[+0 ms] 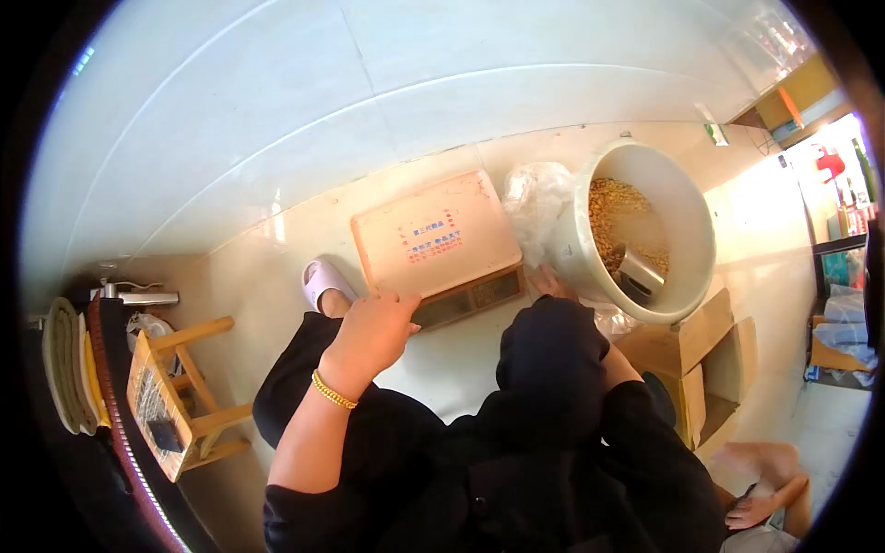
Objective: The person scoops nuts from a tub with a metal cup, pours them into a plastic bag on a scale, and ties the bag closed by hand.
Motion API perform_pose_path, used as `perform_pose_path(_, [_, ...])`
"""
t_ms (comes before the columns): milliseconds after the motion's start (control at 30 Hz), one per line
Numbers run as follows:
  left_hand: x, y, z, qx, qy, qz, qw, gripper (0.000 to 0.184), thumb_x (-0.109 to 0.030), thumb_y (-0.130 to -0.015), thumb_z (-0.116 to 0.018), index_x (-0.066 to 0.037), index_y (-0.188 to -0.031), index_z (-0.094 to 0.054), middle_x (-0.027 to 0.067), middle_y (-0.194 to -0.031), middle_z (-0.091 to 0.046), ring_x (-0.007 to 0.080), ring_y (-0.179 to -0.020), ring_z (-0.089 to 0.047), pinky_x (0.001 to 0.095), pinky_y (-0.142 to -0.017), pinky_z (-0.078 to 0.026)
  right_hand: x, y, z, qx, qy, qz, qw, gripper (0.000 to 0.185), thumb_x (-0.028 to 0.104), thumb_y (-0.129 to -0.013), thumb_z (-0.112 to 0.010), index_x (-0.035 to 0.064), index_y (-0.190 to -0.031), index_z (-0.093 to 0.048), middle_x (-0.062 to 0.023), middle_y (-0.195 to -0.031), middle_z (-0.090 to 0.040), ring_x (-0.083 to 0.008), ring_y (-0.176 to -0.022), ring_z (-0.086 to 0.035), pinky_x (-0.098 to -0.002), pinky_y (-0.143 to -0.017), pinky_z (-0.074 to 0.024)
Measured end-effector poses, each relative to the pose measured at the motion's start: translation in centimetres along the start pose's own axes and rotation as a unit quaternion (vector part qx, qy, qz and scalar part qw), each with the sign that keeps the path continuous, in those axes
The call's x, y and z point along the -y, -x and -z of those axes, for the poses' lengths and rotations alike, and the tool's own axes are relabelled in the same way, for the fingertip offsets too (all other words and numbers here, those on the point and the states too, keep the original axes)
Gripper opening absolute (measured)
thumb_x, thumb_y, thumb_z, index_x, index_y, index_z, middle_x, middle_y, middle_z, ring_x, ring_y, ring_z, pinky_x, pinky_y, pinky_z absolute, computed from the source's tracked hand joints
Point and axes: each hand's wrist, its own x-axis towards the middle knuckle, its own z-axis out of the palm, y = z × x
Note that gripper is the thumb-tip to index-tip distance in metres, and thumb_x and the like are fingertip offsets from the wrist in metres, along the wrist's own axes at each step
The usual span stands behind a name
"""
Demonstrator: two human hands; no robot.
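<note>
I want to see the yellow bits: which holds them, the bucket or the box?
The round, pale bucket: yellow bits and a metal cup show inside. The cardboard box shows none.

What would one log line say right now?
left hand: at scale corner | right hand: between scale and bucket | bucket: grains, scoop inside

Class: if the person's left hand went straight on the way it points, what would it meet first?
The left hand would most likely meet the scale tray first, its near edge appearing right beside the hand; depth is unclear, so they may already touch.
</note>
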Motion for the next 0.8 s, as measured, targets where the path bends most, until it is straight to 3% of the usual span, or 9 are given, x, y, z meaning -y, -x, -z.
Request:
perform_pose_path(100, [0.2,-0.1,0.1,-0.029,0.020,-0.014,0.999,0.025,-0.019,-0.083,-0.062,-0.004,-0.102,-0.054,0.0149,-0.084,-0.059,0.0334,-0.080,-0.060,0.0412,-0.070,-0.046,4.1,-1.5,2.5,-0.062,-0.032,-0.084,0.994,0.052,0.014,-0.087,-0.049,0.0075,-0.137,-0.036,-0.0183,-0.147,-0.022,-0.0412,-0.123,-0.040,-0.0397,-0.105,-0.0319])
perform_pose_path(167, [0.1,-0.3,0.7,-0.031,0.016,-0.012,0.999,0.025,-0.019,-0.084,-0.062,-0.004,-0.102,-0.054,0.0148,-0.085,-0.059,0.0334,-0.081,-0.060,0.0411,-0.070,-0.046,4.4,-2.5,3.0,0.051,0.070,-0.177,0.980,0.055,0.009,-0.080,-0.053,0.0168,-0.133,-0.042,-0.0193,-0.145,-0.023,-0.0361,-0.128,-0.036,-0.0418,-0.104,-0.0341])
perform_pose_path(300, [0.8,-0.5,0.0,-0.016,0.068,0.015,0.997,0.033,-0.016,-0.081,-0.064,-0.007,-0.111,-0.054,0.0139,-0.093,-0.060,0.0330,-0.085,-0.058,0.0418,-0.076,-0.040,-1.2,-4.2,-1.9,0.030,0.032,-0.196,0.980,0.054,0.005,-0.079,-0.050,0.0151,-0.132,-0.044,-0.0210,-0.144,-0.024,-0.0379,-0.127,-0.036,-0.0407,-0.105,-0.0329])
perform_pose_path(400, [0.6,-0.2,0.5,-0.033,0.038,0.001,0.999,0.033,-0.016,-0.081,-0.064,-0.007,-0.111,-0.055,0.0135,-0.092,-0.060,0.0332,-0.083,-0.059,0.0421,-0.074,-0.041,-1.8,-3.4,-2.1,-0.036,0.010,-0.105,0.994,0.052,0.006,-0.076,-0.054,0.0097,-0.128,-0.048,-0.0223,-0.139,-0.031,-0.0403,-0.123,-0.038,-0.0420,-0.101,-0.0357])
perform_pose_path(500, [0.0,0.1,1.0,-0.022,0.029,-0.001,0.999,0.033,-0.016,-0.081,-0.065,-0.007,-0.111,-0.055,0.0133,-0.090,-0.060,0.0329,-0.081,-0.060,0.0415,-0.074,-0.041,2.4,-1.3,1.8,-0.021,0.111,-0.063,0.992,0.049,0.006,-0.077,-0.052,0.0067,-0.126,-0.050,-0.0227,-0.132,-0.038,-0.0415,-0.116,-0.043,-0.0438,-0.098,-0.0373])
perform_pose_path(600, [-0.1,0.5,-0.2,-0.081,0.057,-0.036,0.994,0.031,-0.018,-0.081,-0.064,-0.007,-0.109,-0.055,0.0117,-0.087,-0.061,0.0320,-0.079,-0.061,0.0433,-0.074,-0.039,3.7,-2.3,2.7,-0.051,0.205,0.071,0.975,0.042,0.004,-0.079,-0.047,0.0058,-0.121,-0.053,-0.0212,-0.127,-0.042,-0.0416,-0.113,-0.045,-0.0452,-0.097,-0.0379])
perform_pose_path(633, [0.1,0.6,-0.7,-0.082,0.057,-0.028,0.995,0.031,-0.018,-0.081,-0.064,-0.007,-0.109,-0.055,0.0117,-0.087,-0.061,0.0320,-0.079,-0.061,0.0433,-0.074,-0.039,4.7,-3.2,3.2,-0.043,0.125,-0.055,0.990,0.039,0.004,-0.081,-0.045,0.0055,-0.119,-0.054,-0.0217,-0.125,-0.043,-0.0418,-0.112,-0.046,-0.0456,-0.096,-0.0390])
perform_pose_path(700, [0.6,0.5,-1.2,-0.053,0.056,-0.018,0.997,0.031,-0.019,-0.082,-0.064,-0.008,-0.109,-0.056,0.0108,-0.086,-0.062,0.0310,-0.078,-0.062,0.0434,-0.073,-0.037,4.5,-4.7,2.2,-0.029,0.043,-0.172,0.984,0.037,0.003,-0.082,-0.042,0.0052,-0.117,-0.055,-0.0222,-0.124,-0.044,-0.0420,-0.111,-0.047,-0.0460,-0.095,-0.0401])
perform_pose_path(800, [0.6,0.5,0.2,-0.025,0.021,0.008,0.999,0.032,-0.020,-0.082,-0.063,-0.007,-0.111,-0.056,0.0109,-0.086,-0.062,0.0307,-0.078,-0.062,0.0431,-0.073,-0.037,1.1,-6.1,0.4,-0.047,0.035,-0.172,0.983,0.038,0.005,-0.083,-0.044,0.0029,-0.120,-0.053,-0.0243,-0.126,-0.043,-0.0415,-0.111,-0.049,-0.0458,-0.092,-0.0430])
